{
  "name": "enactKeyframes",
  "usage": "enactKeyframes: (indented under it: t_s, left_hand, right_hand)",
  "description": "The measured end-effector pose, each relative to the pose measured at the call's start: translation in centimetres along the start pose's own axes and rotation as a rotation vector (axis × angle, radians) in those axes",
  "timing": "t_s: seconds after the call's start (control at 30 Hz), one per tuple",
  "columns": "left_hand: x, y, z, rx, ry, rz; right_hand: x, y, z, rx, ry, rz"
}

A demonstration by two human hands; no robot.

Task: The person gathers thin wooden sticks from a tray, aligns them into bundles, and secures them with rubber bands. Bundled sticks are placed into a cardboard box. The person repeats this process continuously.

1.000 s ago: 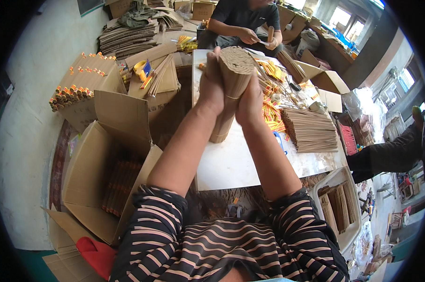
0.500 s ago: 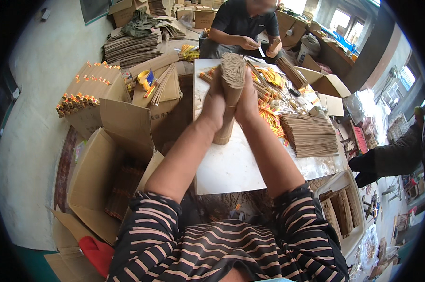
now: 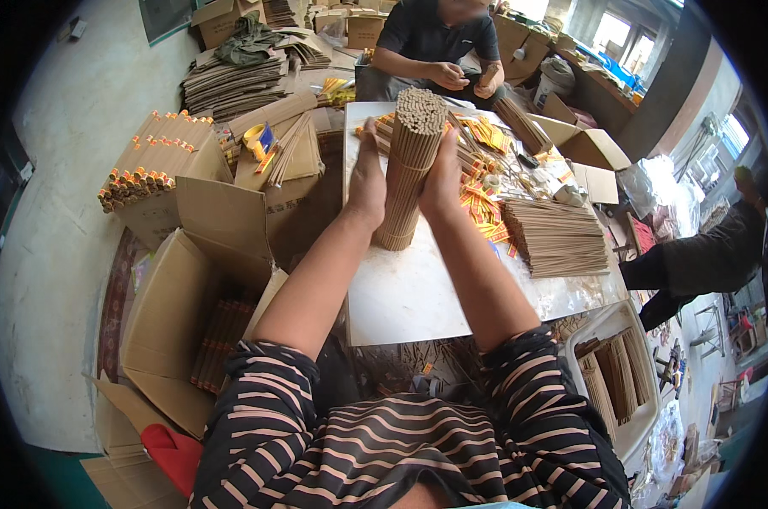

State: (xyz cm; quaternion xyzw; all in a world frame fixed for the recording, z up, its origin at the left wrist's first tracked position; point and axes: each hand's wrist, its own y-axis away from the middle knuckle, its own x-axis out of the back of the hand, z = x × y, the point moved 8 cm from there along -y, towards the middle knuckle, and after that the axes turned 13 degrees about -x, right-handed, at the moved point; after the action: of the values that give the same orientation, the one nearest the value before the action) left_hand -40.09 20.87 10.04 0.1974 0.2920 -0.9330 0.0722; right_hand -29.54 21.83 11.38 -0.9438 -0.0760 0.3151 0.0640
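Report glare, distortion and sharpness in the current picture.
Head view, upper right: windows glare white, the pillar leans; head view, corners: black fisheye vignette; head view, centre: bundle fairly sharp, its stick ends distinct.

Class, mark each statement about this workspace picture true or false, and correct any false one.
1. A brown stick bundle is between the left hand and the right hand. True.
2. The bundle lies flat. False: it is roughly upright, with stick ends facing up.
3. A pile of sticks lies on the white table, to the right of the right hand. True.
4. The person across the table wears a striped top. False: that person wears a dark top.
5. An open cardboard box is at the left. True.
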Motion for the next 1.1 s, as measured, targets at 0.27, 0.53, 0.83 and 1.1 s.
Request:
enactKeyframes:
  t_s: [0.27, 0.53, 0.83, 1.1]
  left_hand:
    - [-2.2, 1.9, -0.3, 0.386, 0.460, 0.065]
    - [-0.3, 1.4, 0.1, 0.377, 0.282, 0.021]
    - [1.6, -0.1, -1.7, 0.215, 0.151, 0.002]
    - [-1.0, 2.7, 0.8, 0.016, 0.158, -0.016]
  right_hand:
    - [-2.3, 3.5, -0.1, 0.069, 0.236, 0.035]
    - [-1.8, 3.2, 1.3, -0.023, 0.192, 0.043]
    - [-2.6, 3.8, 2.4, 0.074, 0.305, 0.016]
    - [-0.5, 1.1, 0.3, -0.179, 0.029, -0.009]
